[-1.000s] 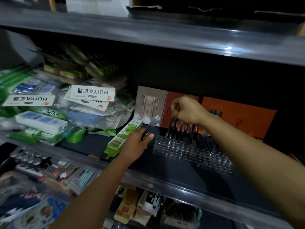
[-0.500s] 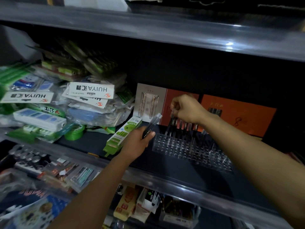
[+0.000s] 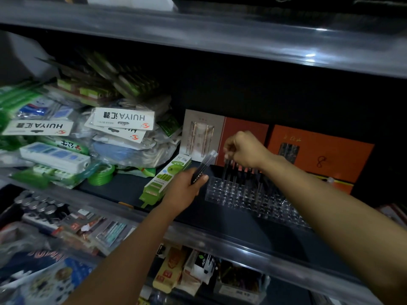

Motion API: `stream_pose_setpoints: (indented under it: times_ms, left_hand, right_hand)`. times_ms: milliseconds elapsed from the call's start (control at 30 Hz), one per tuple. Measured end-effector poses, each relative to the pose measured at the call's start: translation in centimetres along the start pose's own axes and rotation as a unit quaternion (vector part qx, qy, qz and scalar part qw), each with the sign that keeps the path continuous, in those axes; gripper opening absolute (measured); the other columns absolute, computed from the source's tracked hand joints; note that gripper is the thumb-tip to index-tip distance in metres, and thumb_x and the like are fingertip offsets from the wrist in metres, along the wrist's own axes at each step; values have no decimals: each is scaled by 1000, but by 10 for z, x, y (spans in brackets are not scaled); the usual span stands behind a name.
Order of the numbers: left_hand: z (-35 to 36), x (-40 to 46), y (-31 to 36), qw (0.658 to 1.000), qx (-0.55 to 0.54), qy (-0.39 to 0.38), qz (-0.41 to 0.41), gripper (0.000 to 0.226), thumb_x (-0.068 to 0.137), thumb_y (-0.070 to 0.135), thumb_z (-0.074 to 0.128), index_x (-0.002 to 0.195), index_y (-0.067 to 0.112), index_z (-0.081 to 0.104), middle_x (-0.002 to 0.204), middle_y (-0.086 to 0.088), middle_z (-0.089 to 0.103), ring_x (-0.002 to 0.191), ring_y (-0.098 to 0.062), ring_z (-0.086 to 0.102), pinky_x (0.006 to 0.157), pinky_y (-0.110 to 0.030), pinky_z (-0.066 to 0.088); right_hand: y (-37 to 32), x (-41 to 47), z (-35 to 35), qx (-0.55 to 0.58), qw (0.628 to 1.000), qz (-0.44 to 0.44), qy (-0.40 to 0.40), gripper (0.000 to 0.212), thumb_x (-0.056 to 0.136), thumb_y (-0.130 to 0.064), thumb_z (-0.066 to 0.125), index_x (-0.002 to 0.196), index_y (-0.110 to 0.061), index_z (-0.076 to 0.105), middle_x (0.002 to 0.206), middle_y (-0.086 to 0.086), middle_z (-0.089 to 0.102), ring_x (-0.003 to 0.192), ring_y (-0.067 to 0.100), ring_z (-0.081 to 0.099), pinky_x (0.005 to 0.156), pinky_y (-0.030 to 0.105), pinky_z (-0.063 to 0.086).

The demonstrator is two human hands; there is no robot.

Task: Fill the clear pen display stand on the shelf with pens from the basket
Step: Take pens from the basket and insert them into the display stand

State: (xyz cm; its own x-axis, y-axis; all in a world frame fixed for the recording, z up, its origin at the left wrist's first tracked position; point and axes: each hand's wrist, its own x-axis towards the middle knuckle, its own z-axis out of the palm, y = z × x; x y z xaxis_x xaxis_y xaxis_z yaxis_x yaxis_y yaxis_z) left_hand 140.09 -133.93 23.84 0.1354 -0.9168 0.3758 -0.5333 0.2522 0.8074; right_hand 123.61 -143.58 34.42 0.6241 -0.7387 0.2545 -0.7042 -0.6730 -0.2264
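The right hand [image 3: 244, 150] is pinched on a pen being slotted into the clear stand [image 3: 246, 194], spare pens [image 3: 203, 166] kept gripped in the left hand [image 3: 185, 192] (handy for refills).

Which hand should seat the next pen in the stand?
Right. The right hand is over the back row of the clear stand, fingers pinching a pen at a slot. The left hand sits at the stand's left edge gripping spare pens, so it likely serves as supply.

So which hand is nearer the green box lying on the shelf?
Left. The left hand sits right beside the green box, gripping pens; the right hand is farther off, over the pen stand.
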Motion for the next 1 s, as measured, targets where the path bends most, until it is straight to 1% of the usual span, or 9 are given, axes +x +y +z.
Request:
stream_pose_setpoints:
  times_ms: [67, 167, 233, 333, 467, 667, 767, 867, 1000]
  left_hand:
    - [0, 0, 0, 1000, 1, -2, -3, 21, 94, 27, 55, 73, 23, 52, 54, 5, 53, 52, -9, 51, 59, -26, 42]
    - [-1, 0, 0, 1000, 4, -2, -8, 20, 94, 27, 54, 76, 18, 53, 54, 5, 53, 49, -4, 50, 54, -16, 40]
    - [-2, 0, -1, 1000, 3, 0, -7, 20, 94, 27, 54, 77, 16, 54, 54, 5, 53, 48, -2, 49, 53, -13, 39]
    - [-2, 0, -1, 1000, 7, 0, -8, 21, 94, 28, 54, 78, 14, 55, 55, 4, 53, 51, -6, 51, 55, -19, 40]
    - [-2, 0, -2, 1000, 9, -1, -5, 22, 93, 30, 54, 79, 13, 56, 55, 4, 54, 52, -10, 53, 59, -25, 43]
    - [-1, 0, -1, 1000, 13, 3, -6, 25, 93, 30, 55, 81, 8, 58, 54, 4, 54, 54, -14, 55, 62, -33, 47]
    - [-2, -1, 0, 1000, 8, -1, -9, 25, 93, 30, 55, 81, 8, 58, 55, 3, 54, 54, -12, 54, 61, -30, 45]
    - [-2, 0, -1, 1000, 7, -5, -10, 22, 93, 29, 54, 81, 11, 57, 55, 4, 54, 52, -10, 52, 58, -26, 43]
    - [-2, 0, -1, 1000, 1, -4, -11, 24, 93, 30, 55, 83, 8, 58, 55, 4, 54, 52, -11, 53, 61, -30, 45]
  right_hand:
    - [-1, 2, 1, -4, 1000, -4, 4, 17, 83, -5, 70, 70, -15, 65, 71, 6, 69, 63, 25, 69, 60, 41, 59]
    - [0, 5, 4, -10, 1000, 3, 13, 16, 84, -3, 68, 73, -14, 66, 71, 2, 66, 65, 22, 68, 61, 40, 59]
    - [1, 7, 6, -12, 1000, 12, 18, 16, 84, -2, 68, 74, -14, 65, 72, 1, 65, 66, 21, 68, 60, 40, 59]
    - [5, 8, 7, -16, 999, 28, 26, 11, 83, -6, 71, 75, -12, 67, 78, 8, 68, 69, 24, 69, 61, 39, 59]
    - [6, 8, 5, -16, 999, 29, 24, 9, 83, -9, 73, 75, -10, 68, 78, 7, 69, 74, 21, 67, 66, 31, 55]
    - [4, 9, 6, -13, 999, 25, 19, 3, 83, -4, 71, 80, -6, 70, 83, 10, 71, 76, 21, 68, 70, 35, 58]
    - [6, 11, 3, -18, 999, 37, -3, 12, 81, 5, 64, 80, -6, 70, 83, 10, 69, 75, 24, 67, 69, 38, 59]
    - [9, 12, 2, -40, 998, 45, -12, 18, 77, 7, 61, 74, -9, 68, 81, 10, 66, 75, 24, 65, 65, 39, 59]
    - [10, 12, 3, -32, 999, 44, -4, 16, 76, 7, 63, 72, -8, 68, 78, 9, 67, 73, 22, 65, 66, 38, 58]
